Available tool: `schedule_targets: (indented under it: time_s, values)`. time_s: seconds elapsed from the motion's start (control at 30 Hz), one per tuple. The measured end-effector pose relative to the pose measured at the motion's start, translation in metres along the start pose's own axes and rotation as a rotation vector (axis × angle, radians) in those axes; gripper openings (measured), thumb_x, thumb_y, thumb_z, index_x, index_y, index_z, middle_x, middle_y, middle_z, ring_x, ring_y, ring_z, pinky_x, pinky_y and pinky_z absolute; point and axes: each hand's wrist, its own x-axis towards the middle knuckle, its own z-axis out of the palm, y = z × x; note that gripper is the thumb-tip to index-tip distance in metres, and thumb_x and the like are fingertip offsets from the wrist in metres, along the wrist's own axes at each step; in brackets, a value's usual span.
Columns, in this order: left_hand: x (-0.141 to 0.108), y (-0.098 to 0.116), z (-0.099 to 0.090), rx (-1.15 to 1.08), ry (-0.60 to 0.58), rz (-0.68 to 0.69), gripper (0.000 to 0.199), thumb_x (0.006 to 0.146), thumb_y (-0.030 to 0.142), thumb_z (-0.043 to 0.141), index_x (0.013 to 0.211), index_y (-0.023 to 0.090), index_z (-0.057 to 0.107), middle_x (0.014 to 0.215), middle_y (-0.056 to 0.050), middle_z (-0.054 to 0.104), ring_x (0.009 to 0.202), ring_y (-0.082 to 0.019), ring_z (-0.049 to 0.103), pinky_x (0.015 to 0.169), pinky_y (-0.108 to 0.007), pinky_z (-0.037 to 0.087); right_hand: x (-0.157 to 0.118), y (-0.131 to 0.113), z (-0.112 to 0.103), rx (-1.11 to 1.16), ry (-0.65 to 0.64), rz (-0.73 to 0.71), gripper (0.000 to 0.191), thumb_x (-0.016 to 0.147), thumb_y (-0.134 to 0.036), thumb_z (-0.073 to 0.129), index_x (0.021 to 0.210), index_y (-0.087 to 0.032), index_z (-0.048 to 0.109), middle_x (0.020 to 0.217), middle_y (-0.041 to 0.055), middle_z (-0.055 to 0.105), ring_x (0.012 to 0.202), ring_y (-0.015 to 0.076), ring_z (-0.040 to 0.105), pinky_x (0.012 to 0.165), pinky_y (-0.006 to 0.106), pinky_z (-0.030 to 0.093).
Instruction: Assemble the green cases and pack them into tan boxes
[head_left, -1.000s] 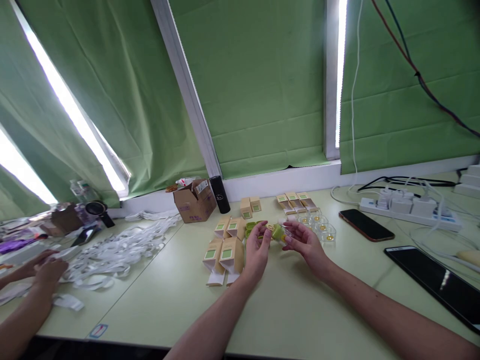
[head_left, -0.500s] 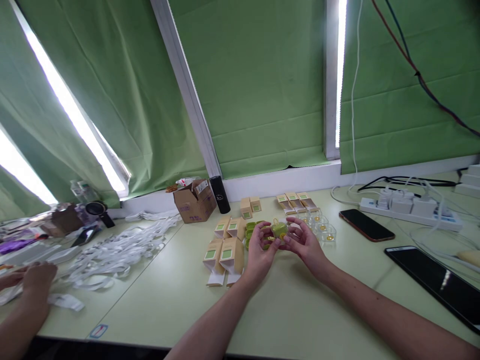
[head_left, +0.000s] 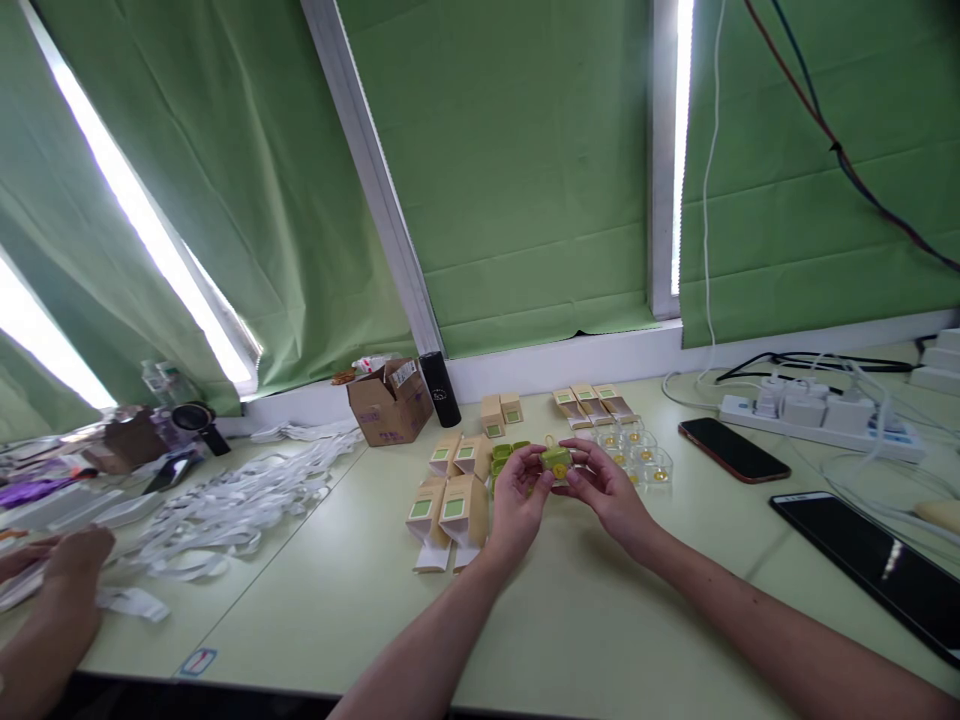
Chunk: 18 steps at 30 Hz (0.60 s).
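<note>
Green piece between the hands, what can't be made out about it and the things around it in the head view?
All in the head view:
- Green piece: sides hidden by the left hand and right hand.
- Green cases: count hidden behind the left hand.
- Black cylinder: print too small.
- Large black device: corner cut off by the right edge.

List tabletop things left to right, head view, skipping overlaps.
Black round-headed gadget, brown carton, black cylinder, rear pair of tan boxes, held green piece, clear pieces with yellow centers, brown-edged phone, larger black device.
</note>
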Motion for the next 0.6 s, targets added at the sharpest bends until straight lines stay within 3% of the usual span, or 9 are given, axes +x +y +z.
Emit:
schedule_targets:
  time_s: [0.37, 0.6]
  values:
    - [-0.0005, -0.0025, -0.0015, 0.064, 0.025, 0.040, 0.043, 0.083, 0.045, 0.084, 0.114, 0.018, 0.071, 0.104, -0.011, 0.073, 0.097, -0.023, 0.069, 0.090, -0.035, 0.058, -0.0004, -0.0010, -0.0001, 0.022, 0.002, -0.001, 0.050, 0.077, -0.052, 0.089, 0.118, -0.031, 0.070, 0.108, 0.0041, 0.074, 0.099, 0.0256, 0.074, 0.096, 0.050, 0.063]
    - [-0.0037, 0.0037, 0.0002, -0.003, 0.044, 0.020, 0.055, 0.093, 0.057, 0.071, 0.133, 0.020, 0.061, 0.108, -0.011, 0.073, 0.097, -0.022, 0.072, 0.088, -0.035, 0.059, 0.0038, 0.0073, -0.0094, 0.310, 0.000, 0.127, 0.048, 0.080, -0.050, 0.087, 0.119, -0.029, 0.067, 0.098, 0.0036, 0.080, 0.087, 0.0252, 0.078, 0.090, 0.048, 0.062]
